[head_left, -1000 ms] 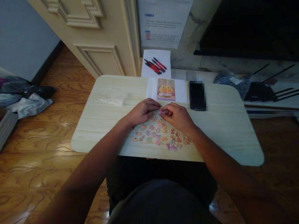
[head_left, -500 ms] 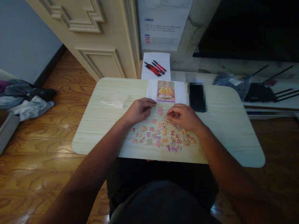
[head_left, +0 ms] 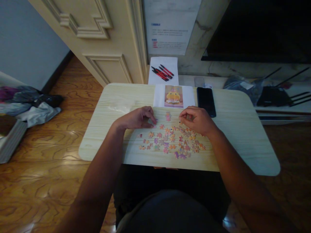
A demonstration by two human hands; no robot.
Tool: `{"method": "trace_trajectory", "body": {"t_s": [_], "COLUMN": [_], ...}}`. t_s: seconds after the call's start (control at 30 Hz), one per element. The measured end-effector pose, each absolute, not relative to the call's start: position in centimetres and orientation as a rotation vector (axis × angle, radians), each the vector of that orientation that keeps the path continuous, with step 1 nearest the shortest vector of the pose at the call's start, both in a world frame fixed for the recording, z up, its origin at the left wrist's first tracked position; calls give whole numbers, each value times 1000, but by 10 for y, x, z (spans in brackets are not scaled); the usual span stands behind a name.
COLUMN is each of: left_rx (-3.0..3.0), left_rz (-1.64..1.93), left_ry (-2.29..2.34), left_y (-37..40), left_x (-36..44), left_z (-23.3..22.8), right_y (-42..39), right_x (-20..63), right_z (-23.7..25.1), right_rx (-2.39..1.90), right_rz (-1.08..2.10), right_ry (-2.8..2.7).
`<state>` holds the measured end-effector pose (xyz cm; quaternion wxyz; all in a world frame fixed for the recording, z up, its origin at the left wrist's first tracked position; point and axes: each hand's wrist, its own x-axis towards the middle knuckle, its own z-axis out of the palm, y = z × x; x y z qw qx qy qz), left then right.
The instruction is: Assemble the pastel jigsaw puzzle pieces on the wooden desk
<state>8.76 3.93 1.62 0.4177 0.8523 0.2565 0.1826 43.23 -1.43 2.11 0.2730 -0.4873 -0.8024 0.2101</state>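
Over the pale table, my left hand [head_left: 139,118] curls its thumb and fingertips around a small puzzle piece [head_left: 153,122] at the tabletop. My right hand [head_left: 198,120] is closed in a pinch, and a little piece [head_left: 180,122] with a dark spot shows at its fingertips. Between the hands lies a pink joined bit of puzzle [head_left: 168,116]. Loose puzzle pieces [head_left: 172,138] in orange, pink and purple are spread below, some partly covered by my right hand. Beyond them rests a sheet with a printed picture [head_left: 173,97] of a yellow cartoon figure.
A black phone [head_left: 206,102] lies right of the picture sheet. Clear plastic wrapping [head_left: 122,104] is on the table's left part. Red and black pens [head_left: 162,72] rest on white paper behind the table [head_left: 245,142]. A router [head_left: 273,96] with antennas stands at the right.
My left hand has drawn back from the picture sheet and down to a piece on the table. My right hand has shifted slightly right, still pinched. The view has tilted a little.
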Motion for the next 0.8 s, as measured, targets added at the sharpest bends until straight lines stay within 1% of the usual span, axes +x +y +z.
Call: {"method": "trace_trajectory", "body": {"t_s": [0.27, 0.47, 0.8], "left_rx": [2205, 2205, 1968], "left_rz": [399, 413, 440], "left_ry": [692, 716, 856], "left_y": [41, 37, 27], "left_x": [89, 93, 101], "left_z": [13, 17, 19], "right_y": [-12, -11, -10], "right_x": [430, 427, 424], "right_z": [20, 10, 6], "right_rx": [-1273, -1238, -1207], "right_rz": [433, 486, 523], "right_ry": [-2051, -2094, -2106]}}
